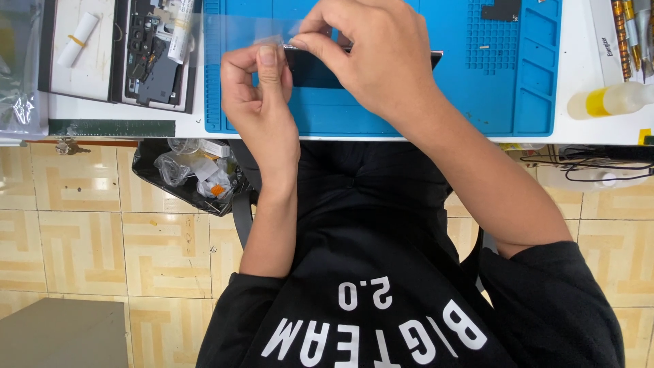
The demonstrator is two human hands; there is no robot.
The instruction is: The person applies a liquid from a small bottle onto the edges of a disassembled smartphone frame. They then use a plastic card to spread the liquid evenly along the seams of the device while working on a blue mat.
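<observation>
Both hands (320,75) pinch clear film (272,41) over dark phone (320,68).

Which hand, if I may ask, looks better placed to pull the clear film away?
Probably the left. The left hand pinches the edge of the clear film, while the right hand is busy gripping the dark flat device above the blue mat.

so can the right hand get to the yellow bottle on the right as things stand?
Probably yes: the right hand is pinching the dark phone, but bare blue mat lies between it and the yellow bottle.
</observation>
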